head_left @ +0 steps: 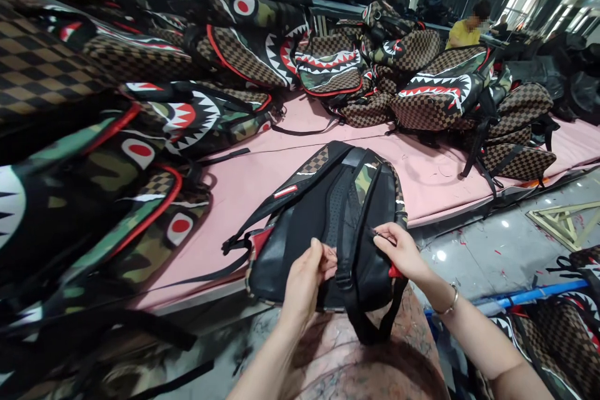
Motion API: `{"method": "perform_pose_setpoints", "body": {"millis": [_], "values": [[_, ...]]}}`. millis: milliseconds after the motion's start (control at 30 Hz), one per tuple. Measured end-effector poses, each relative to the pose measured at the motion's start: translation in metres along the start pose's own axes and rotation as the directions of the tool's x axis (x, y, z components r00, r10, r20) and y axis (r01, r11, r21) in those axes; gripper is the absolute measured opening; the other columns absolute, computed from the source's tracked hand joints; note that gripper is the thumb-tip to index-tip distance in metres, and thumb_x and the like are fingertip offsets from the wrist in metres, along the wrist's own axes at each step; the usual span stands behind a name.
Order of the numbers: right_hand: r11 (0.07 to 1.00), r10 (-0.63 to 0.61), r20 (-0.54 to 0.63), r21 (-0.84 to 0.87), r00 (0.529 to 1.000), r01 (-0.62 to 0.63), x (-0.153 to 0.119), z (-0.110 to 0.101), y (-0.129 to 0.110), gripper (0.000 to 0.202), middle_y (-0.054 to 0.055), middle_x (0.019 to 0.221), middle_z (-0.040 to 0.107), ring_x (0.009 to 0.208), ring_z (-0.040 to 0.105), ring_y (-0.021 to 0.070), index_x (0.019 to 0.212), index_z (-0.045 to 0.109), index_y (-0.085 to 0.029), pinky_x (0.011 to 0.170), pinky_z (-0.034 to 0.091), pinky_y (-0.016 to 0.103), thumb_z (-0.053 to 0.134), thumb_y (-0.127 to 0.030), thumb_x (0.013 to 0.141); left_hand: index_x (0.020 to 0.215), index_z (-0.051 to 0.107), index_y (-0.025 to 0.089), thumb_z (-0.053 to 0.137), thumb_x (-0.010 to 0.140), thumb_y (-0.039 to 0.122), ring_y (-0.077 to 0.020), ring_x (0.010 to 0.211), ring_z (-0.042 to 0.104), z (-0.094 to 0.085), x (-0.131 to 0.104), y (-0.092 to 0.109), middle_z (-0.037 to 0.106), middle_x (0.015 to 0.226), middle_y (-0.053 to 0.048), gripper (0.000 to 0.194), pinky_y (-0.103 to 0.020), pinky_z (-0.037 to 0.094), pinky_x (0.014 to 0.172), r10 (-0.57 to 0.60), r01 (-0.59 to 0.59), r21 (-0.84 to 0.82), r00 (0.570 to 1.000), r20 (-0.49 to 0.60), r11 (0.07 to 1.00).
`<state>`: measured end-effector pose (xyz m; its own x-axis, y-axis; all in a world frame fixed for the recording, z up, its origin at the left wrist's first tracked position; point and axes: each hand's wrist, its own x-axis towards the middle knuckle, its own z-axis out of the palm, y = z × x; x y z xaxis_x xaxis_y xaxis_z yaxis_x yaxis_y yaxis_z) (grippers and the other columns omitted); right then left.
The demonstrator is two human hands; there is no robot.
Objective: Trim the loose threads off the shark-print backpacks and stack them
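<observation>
A black backpack (323, 212) with camouflage and brown checker trim lies back-side up on the near edge of the pink table (422, 175), its lower part over my lap. My left hand (307, 278) pinches the black padded back panel beside the left shoulder strap. My right hand (398, 250) pinches something small and thin at the right shoulder strap; what it is cannot be made out. A bracelet sits on my right wrist.
Piles of shark-mouth backpacks (435, 90) crowd the table's far side, and a tall stack (94, 156) fills the left. A person in a yellow shirt (464, 28) sits at the back right. More bags (562, 325) and a blue bar (529, 295) lie on the grey floor at right.
</observation>
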<state>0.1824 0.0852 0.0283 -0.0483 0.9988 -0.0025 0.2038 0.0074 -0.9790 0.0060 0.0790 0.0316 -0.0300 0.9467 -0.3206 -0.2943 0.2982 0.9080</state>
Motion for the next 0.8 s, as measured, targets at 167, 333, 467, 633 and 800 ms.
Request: {"method": "perform_pose_setpoints", "body": {"millis": [167, 333, 467, 633, 800], "values": [[0.916, 0.221, 0.129, 0.313, 0.967, -0.251, 0.008, 0.026, 0.014, 0.028, -0.005, 0.064, 0.048, 0.043, 0.032, 0.0041, 0.081, 0.054, -0.016, 0.036, 0.022, 0.016, 0.061, -0.041, 0.071, 0.102, 0.06, 0.02, 0.069, 0.063, 0.043, -0.0183, 0.082, 0.061, 0.001, 0.03, 0.006, 0.066, 0.096, -0.005, 0.047, -0.03, 0.049, 0.069, 0.157, -0.171, 0.264, 0.985, 0.074, 0.949], [0.931, 0.18, -0.021, 0.325, 0.983, -0.164, 0.01, 0.044, 0.021, 0.027, -0.005, 0.063, 0.046, 0.053, 0.042, 0.0074, 0.074, 0.051, -0.018, 0.046, 0.034, 0.018, 0.065, -0.04, 0.067, 0.074, 0.07, 0.021, 0.068, 0.06, 0.034, -0.0239, 0.09, 0.062, 0.007, 0.054, 0.003, 0.069, 0.088, -0.006, 0.019, -0.036, 0.045, 0.084, 0.331, -0.351, 0.522, 0.934, 0.135, 0.777], [0.998, 0.03, -0.125, 0.056, 0.992, -0.023, 0.01, 0.032, 0.027, 0.02, 0.0, 0.079, 0.057, 0.076, 0.055, 0.0136, 0.091, 0.054, -0.018, 0.07, 0.043, 0.026, 0.053, -0.034, 0.079, 0.065, 0.066, 0.02, 0.063, 0.063, 0.033, -0.0251, 0.097, 0.059, 0.008, 0.061, -0.004, 0.068, 0.083, -0.006, 0.014, -0.037, 0.042, 0.087, 0.37, -0.359, 0.495, 0.926, 0.08, 0.791], [0.887, -0.194, -0.015, -0.43, 0.981, 0.169, 0.011, 0.002, 0.015, 0.012, 0.002, 0.086, 0.061, 0.081, 0.057, 0.0157, 0.094, 0.055, -0.021, 0.074, 0.042, 0.028, 0.049, -0.023, 0.084, 0.066, 0.064, 0.018, 0.062, 0.065, 0.035, -0.0246, 0.096, 0.059, 0.011, 0.058, -0.01, 0.066, 0.077, -0.005, 0.017, -0.035, 0.042, 0.086, 0.366, -0.351, 0.432, 0.929, 0.051, 0.831], [0.8, -0.253, 0.05, -0.55, 0.966, 0.238, 0.019, -0.002, 0.01, 0.008, 0.003, 0.087, 0.063, 0.082, 0.057, 0.0172, 0.088, 0.057, -0.02, 0.074, 0.041, 0.028, 0.05, -0.021, 0.084, 0.067, 0.063, 0.017, 0.065, 0.064, 0.037, -0.0247, 0.102, 0.055, 0.015, 0.054, -0.006, 0.064, 0.078, -0.005, 0.02, -0.036, 0.039, 0.091, 0.321, -0.305, 0.369, 0.947, 0.02, 0.878]]}}
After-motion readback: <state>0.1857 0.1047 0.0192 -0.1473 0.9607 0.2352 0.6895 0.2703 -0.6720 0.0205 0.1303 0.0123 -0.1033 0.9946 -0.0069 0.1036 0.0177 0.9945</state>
